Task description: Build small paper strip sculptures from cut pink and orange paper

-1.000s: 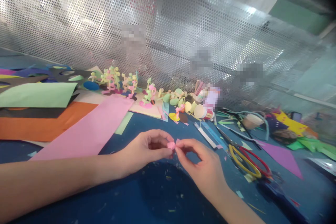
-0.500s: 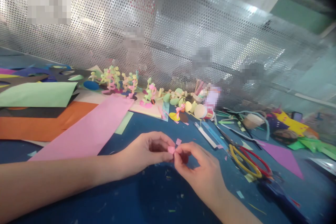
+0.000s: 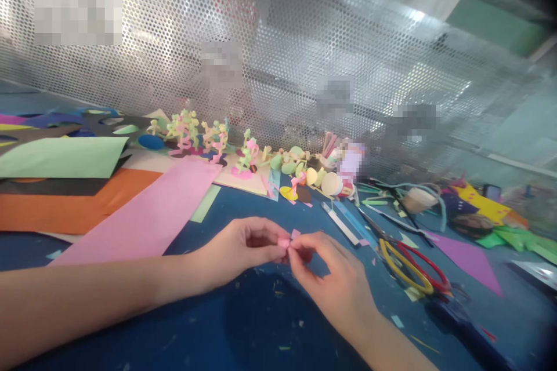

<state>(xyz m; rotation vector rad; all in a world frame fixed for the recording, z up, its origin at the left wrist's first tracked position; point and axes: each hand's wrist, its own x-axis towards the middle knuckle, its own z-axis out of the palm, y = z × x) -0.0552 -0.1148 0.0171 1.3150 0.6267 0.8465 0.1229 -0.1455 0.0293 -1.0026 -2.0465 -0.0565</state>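
Observation:
A small piece of pink paper (image 3: 284,242) is pinched between my two hands above the blue table. My left hand (image 3: 250,246) comes in from the left and grips it between thumb and fingertips. From the right, my right hand (image 3: 328,264) closes thumb and forefinger on its other edge. The fingertips partly hide the paper, so its exact shape is unclear. Just behind the fingers lies another pink scrap (image 3: 295,233). A long sheet of pink paper (image 3: 148,208) rests beyond my left forearm.
Orange paper (image 3: 82,208) and a pale green sheet (image 3: 61,156) lie left. Small paper figures (image 3: 185,127) stand along the back, near a perforated metal screen (image 3: 278,58). Right are scissors (image 3: 404,266) with yellow and red handles, a white strip (image 3: 342,224) and purple paper (image 3: 465,261).
Both hands stay in nearly the same place. The small pink paper has tilted slightly and moved up a little between the fingertips, and the right fingers now partly cover the loose scrap behind.

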